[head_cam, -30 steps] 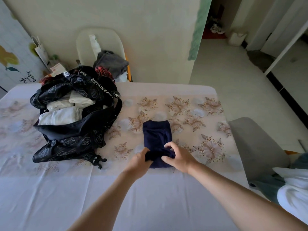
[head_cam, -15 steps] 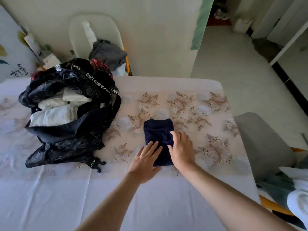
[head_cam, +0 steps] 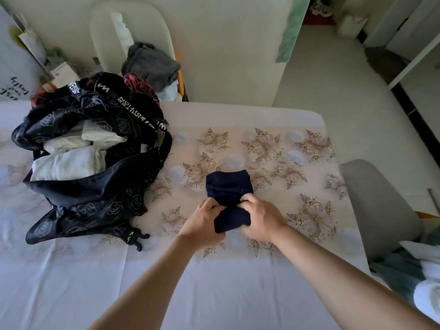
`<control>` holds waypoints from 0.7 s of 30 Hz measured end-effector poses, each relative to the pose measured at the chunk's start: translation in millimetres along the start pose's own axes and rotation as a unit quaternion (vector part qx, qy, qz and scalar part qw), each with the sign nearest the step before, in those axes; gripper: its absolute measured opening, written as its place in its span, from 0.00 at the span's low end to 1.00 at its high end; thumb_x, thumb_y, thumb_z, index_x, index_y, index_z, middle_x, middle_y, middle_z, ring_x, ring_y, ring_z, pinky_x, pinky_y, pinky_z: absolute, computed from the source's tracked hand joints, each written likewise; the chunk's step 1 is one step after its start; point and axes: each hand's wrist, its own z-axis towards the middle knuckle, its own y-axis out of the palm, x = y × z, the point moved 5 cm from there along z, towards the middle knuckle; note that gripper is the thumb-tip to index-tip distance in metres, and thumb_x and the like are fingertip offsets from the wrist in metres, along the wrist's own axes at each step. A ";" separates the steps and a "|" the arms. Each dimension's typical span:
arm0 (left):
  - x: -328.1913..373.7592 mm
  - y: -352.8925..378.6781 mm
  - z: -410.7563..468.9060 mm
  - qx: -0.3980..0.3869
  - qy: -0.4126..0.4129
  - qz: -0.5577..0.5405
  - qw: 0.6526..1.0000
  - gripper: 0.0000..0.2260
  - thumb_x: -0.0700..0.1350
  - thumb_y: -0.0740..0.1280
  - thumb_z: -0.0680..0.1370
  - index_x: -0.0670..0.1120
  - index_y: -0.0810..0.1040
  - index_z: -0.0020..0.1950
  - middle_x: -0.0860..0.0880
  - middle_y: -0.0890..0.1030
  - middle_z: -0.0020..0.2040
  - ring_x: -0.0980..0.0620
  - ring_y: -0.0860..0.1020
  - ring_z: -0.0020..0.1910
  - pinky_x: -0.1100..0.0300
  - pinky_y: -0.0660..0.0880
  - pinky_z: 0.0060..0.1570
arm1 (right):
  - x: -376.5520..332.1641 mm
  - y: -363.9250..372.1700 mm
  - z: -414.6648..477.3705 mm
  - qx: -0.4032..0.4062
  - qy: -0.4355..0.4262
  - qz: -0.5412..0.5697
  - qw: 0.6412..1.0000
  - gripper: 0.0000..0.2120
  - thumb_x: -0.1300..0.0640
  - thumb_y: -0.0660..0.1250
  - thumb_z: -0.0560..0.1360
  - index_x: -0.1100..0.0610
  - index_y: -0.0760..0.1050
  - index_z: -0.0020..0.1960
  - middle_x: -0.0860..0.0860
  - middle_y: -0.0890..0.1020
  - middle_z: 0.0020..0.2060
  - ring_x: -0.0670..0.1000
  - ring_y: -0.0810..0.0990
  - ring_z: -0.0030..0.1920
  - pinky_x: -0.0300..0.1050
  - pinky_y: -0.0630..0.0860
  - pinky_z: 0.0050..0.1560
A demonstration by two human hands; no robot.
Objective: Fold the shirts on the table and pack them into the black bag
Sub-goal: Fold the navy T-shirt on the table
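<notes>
While we lean over the table (head_cam: 71, 294), our left hand (head_cam: 204, 225) and right hand (head_cam: 262, 220) both grip the dark blue shirt (head_cam: 228, 186). Our fingers are curled tight round its near end and bunch the cloth there. The left hand is at the shirt's 8 o'clock side and the right hand at its 4 o'clock side.

The table's far edge is at 12 o'clock and its right edge at 3 o'clock. Both are well apart from the shirt, with open flowered cloth in between. The black bag (head_cam: 95, 198) sits at 9 o'clock, open, with white clothes (head_cam: 69, 163) inside. It is near the shirt but not touching it. A grey chair (head_cam: 376, 206) stands past the right edge.

The shirt lies a bit right of the table's middle. It is folded into a small strip, and its long way runs from 6 o'clock to 12 o'clock.
</notes>
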 end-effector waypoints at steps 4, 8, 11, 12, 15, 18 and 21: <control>-10.1 -27.6 14.0 0.049 -0.129 -0.124 0.983 0.12 0.56 0.66 0.70 0.50 0.80 0.47 0.52 0.82 0.40 0.52 0.81 0.39 0.52 0.79 0.39 | 16.5 -32.4 11.7 0.035 0.120 0.190 0.974 0.12 0.46 0.66 0.69 0.48 0.78 0.51 0.42 0.81 0.44 0.47 0.81 0.44 0.42 0.79 0.44; -21.3 -35.2 31.9 0.080 -0.260 -0.194 0.943 0.10 0.55 0.66 0.76 0.49 0.79 0.49 0.53 0.82 0.42 0.54 0.80 0.42 0.57 0.78 0.41 | 19.9 -43.9 31.7 0.098 0.156 0.181 0.966 0.19 0.44 0.64 0.79 0.49 0.71 0.67 0.46 0.80 0.58 0.47 0.79 0.53 0.40 0.76 0.50; -29.1 -35.8 43.5 0.099 -0.333 -0.217 0.912 0.12 0.54 0.64 0.78 0.48 0.73 0.55 0.50 0.80 0.48 0.53 0.78 0.43 0.59 0.74 0.36 | 14.4 -45.4 48.1 0.174 0.109 0.019 0.979 0.27 0.46 0.63 0.81 0.45 0.59 0.77 0.54 0.68 0.72 0.54 0.78 0.60 0.47 0.79 0.49; -31.0 -35.8 47.2 0.104 -0.343 -0.219 0.908 0.14 0.53 0.64 0.78 0.48 0.71 0.59 0.50 0.78 0.51 0.53 0.77 0.43 0.61 0.71 0.33 | 9.4 -45.5 53.0 0.195 0.059 -0.052 0.978 0.28 0.49 0.63 0.81 0.46 0.58 0.78 0.56 0.65 0.74 0.57 0.75 0.64 0.51 0.79 0.53; -35.3 -33.7 57.4 0.097 -0.353 -0.223 0.903 0.17 0.50 0.61 0.79 0.48 0.66 0.67 0.49 0.76 0.56 0.52 0.75 0.45 0.60 0.69 0.33 | -4.1 -31.9 66.7 0.154 -0.065 -0.144 0.975 0.22 0.51 0.57 0.83 0.52 0.66 0.76 0.59 0.64 0.76 0.60 0.67 0.72 0.58 0.69 0.68; -34.6 -27.8 59.6 0.081 -0.384 -0.235 0.889 0.20 0.48 0.58 0.78 0.47 0.65 0.70 0.47 0.74 0.57 0.47 0.76 0.49 0.57 0.72 0.38 | -2.6 -12.0 69.2 0.040 -0.023 -0.142 0.989 0.29 0.43 0.41 0.82 0.52 0.61 0.79 0.56 0.61 0.78 0.60 0.62 0.76 0.59 0.62 0.73; -29.7 -22.7 67.4 0.050 -0.418 -0.223 0.879 0.23 0.53 0.56 0.76 0.44 0.68 0.68 0.43 0.74 0.59 0.44 0.77 0.52 0.51 0.78 0.48 | 4.8 -1.4 72.4 -0.010 0.020 -0.142 0.990 0.29 0.43 0.38 0.82 0.49 0.52 0.81 0.53 0.53 0.80 0.58 0.55 0.78 0.57 0.58 0.76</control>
